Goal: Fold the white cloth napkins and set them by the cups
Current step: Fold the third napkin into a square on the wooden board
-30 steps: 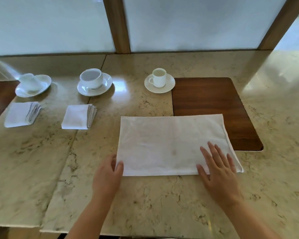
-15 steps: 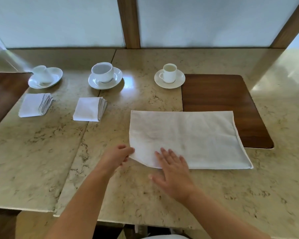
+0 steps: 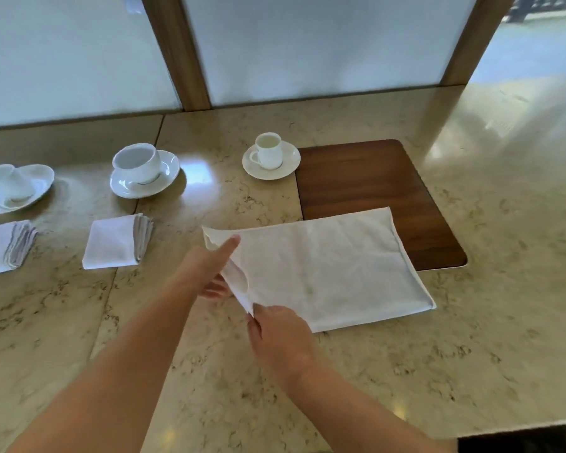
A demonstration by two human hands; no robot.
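A white cloth napkin (image 3: 327,269), folded once into a long rectangle, lies on the marble table with its right end over a wooden inlay. My left hand (image 3: 209,269) pinches its left edge near the far corner, thumb on top, and lifts it. My right hand (image 3: 278,338) pinches the near left corner, raised off the table. Two folded napkins, one (image 3: 111,243) in front of the middle cup (image 3: 138,161) and another (image 3: 0,246) in front of the left cup (image 3: 7,181), lie to the left. A small cup (image 3: 268,150) on a saucer stands beyond the open napkin.
The wooden inlay (image 3: 373,181) is set flush in the marble table (image 3: 471,322). Frosted window panels with wooden posts (image 3: 177,50) run along the table's far edge. The table's near right corner ends at a dark gap (image 3: 517,443).
My right hand slid from the napkin's right end to its left near corner. Both hands now pinch the left edge and have raised it off the table.
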